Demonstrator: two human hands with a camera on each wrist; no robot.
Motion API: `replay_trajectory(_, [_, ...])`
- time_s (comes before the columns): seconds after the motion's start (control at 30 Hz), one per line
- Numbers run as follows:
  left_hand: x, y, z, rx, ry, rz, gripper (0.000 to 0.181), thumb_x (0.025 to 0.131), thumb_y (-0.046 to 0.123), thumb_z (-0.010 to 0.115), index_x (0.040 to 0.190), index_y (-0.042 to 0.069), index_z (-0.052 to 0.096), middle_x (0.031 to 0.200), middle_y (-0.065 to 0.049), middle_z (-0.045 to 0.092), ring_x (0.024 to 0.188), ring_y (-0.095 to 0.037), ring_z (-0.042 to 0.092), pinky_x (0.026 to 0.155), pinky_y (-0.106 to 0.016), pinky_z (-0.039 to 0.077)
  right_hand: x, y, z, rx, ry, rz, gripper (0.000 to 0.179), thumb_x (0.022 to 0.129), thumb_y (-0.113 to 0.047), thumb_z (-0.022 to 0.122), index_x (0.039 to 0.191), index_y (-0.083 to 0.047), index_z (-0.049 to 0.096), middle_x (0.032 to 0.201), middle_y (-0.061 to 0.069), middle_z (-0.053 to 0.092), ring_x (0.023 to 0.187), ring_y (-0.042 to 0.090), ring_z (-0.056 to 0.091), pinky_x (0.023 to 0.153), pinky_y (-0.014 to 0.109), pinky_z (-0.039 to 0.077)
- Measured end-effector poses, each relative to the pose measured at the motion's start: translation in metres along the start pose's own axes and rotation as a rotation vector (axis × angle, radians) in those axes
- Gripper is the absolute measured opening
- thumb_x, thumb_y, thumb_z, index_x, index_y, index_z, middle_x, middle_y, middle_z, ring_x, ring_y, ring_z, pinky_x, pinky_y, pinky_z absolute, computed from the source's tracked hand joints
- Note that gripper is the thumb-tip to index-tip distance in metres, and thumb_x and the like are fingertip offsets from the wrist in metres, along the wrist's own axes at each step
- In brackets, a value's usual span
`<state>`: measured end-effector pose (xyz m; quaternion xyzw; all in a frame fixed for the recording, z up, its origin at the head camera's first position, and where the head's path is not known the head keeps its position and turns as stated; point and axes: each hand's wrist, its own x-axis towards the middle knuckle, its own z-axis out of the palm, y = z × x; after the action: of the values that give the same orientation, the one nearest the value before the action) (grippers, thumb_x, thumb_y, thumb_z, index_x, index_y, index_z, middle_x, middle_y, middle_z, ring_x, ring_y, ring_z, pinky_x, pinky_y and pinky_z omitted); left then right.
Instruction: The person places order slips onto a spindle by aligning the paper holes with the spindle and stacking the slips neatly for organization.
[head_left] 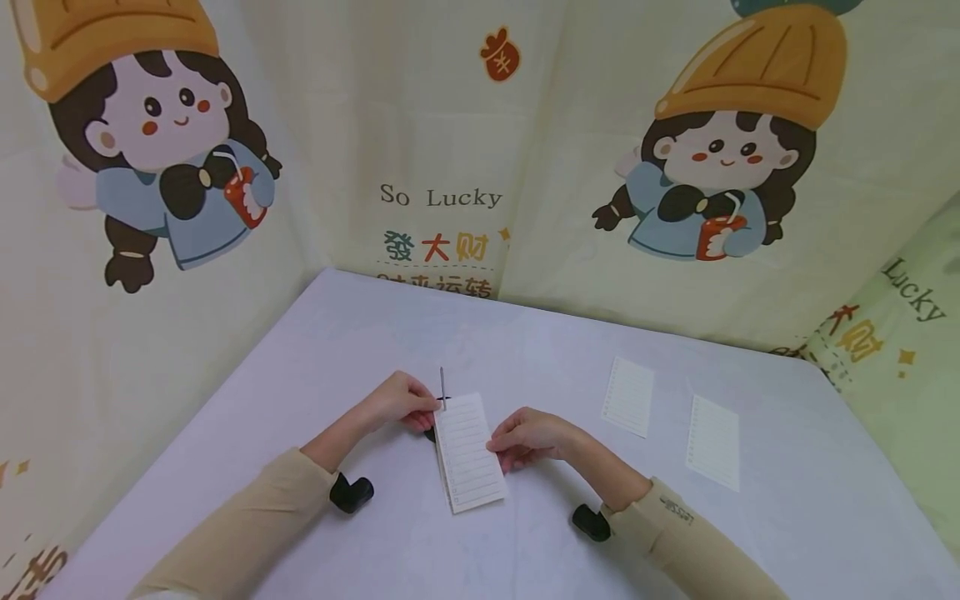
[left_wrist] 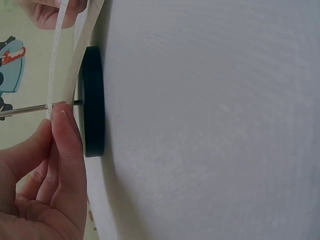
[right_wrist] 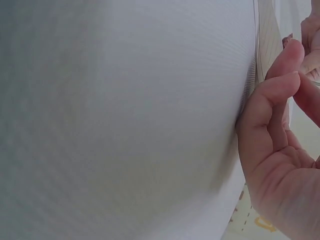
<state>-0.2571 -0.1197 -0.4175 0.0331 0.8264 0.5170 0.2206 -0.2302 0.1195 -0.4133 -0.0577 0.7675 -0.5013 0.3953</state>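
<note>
A lined paper slip (head_left: 470,458) is threaded at its top left part on the thin metal spike of a bill spike (head_left: 442,382). My left hand (head_left: 397,402) pinches the slip's edge right by the spike, thumb against forefinger. On the slip's right edge, my right hand (head_left: 534,437) grips it between thumb and fingers. In the left wrist view the slip stands apart from the round dark base (left_wrist: 94,102), and more paper (left_wrist: 84,42) lies between it and the base. The base is mostly hidden by the paper in the head view.
Two more lined slips lie on the white table at the right, one nearer the middle (head_left: 628,397) and one farther right (head_left: 713,442). A printed curtain (head_left: 555,208) hangs behind the table. Black wrist devices (head_left: 351,493) sit on both sleeves.
</note>
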Motion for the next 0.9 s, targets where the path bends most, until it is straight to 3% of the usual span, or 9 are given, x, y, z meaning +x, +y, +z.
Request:
replay_trajectory(0.53, [0.0055,-0.004,0.0016,0.059,-0.003,-0.009,0.01,0.084,0.007,0.065,0.084,-0.003,0.068,0.062,-0.007,0.063,0.051,-0.011,0.058,0.051,-0.023,0.052,0.0017,-0.0005,0.0029,-0.135,0.036,-0.023,0.014,0.084,-0.013,0.064,0.079,0.001,0.065,0.059,0.002,0.061,0.049,0.008,0.057,0.043,0.017,0.038])
replay_trajectory(0.9, [0.0062,-0.0022,-0.0053,0.088,-0.083,-0.005,0.013,0.085,0.011,0.064,0.082,-0.002,0.067,0.064,-0.006,0.064,0.052,-0.01,0.059,0.053,-0.023,0.052,0.0016,-0.0022,0.0041,-0.185,0.073,-0.021,0.013,0.083,-0.013,0.064,0.079,0.0,0.067,0.059,0.001,0.061,0.049,0.008,0.058,0.042,0.017,0.037])
